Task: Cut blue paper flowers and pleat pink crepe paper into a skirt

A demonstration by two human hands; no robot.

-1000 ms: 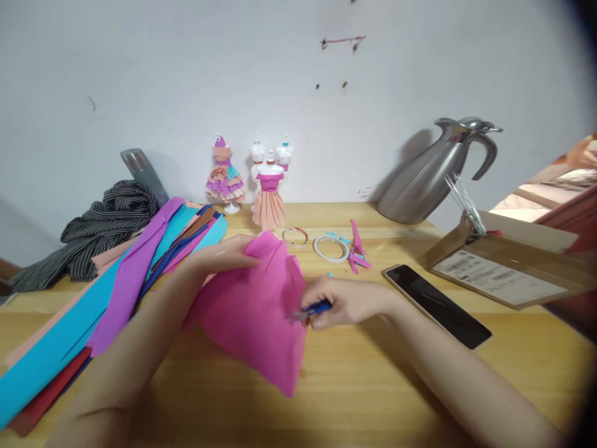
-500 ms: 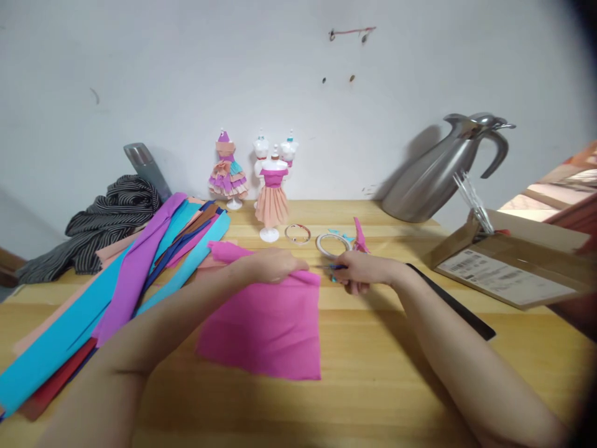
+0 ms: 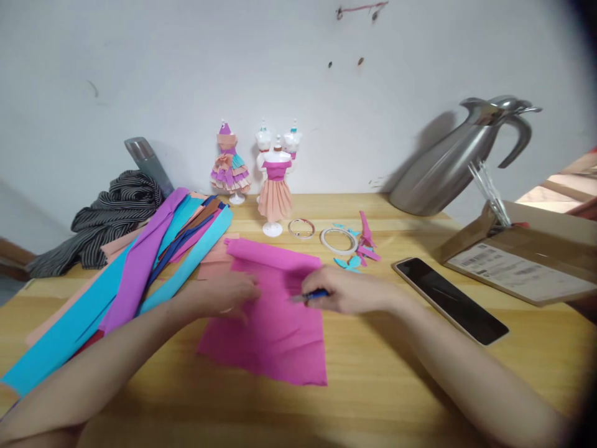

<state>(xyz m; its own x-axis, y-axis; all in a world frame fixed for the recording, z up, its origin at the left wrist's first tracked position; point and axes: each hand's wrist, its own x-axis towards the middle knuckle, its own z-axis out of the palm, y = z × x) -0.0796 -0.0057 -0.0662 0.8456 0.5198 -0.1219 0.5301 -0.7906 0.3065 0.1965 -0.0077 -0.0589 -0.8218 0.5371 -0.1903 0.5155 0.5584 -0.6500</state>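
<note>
A sheet of bright pink crepe paper lies on the wooden table, its upper edge folded over in a strip. My right hand is closed around small blue-handled scissors, their blade end pointing left over the sheet's right side. At the sheet's left side is my left hand, blurred, with its fingers apart and nothing visible in them. Beyond the sheet stands a mini dress form in a pink top and peach skirt. More small forms stand behind it, including one in a ruffled dress.
Strips of coloured crepe paper are piled at left, beside a striped cloth. A roll of tape, a wire ring and pink and blue scraps lie behind my right hand. At right are a phone, a cardboard box and a steel jug.
My left hand has let go of the folded upper edge and moved left and nearer. My right hand has brought the scissors nearer and left, over the paper. The view has shifted slightly.
</note>
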